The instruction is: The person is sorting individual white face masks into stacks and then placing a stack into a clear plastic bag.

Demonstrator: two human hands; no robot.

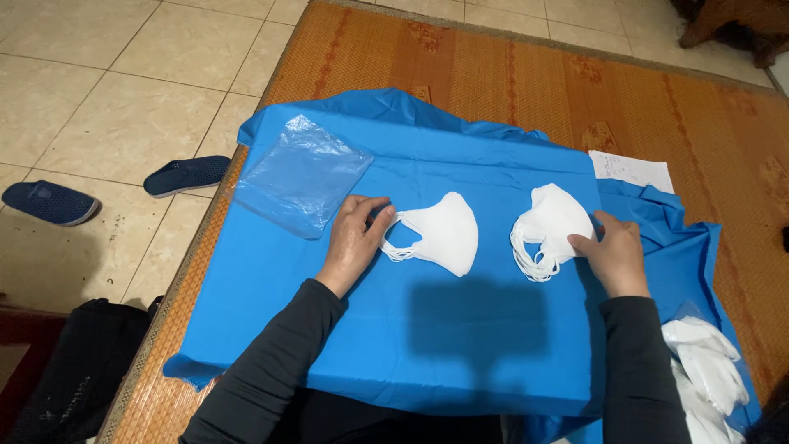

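Note:
Two folded white face masks lie on a blue cloth. My left hand pinches the ear loops of the left mask. My right hand rests its fingertips on the right edge of the right mask stack, whose loops hang toward me. A clear plastic bag lies flat on the cloth just beyond my left hand.
The cloth covers a woven orange mat on a tiled floor. A white paper sheet lies past the right mask. More white masks in plastic sit at lower right. Two dark blue slippers lie on the tiles at left.

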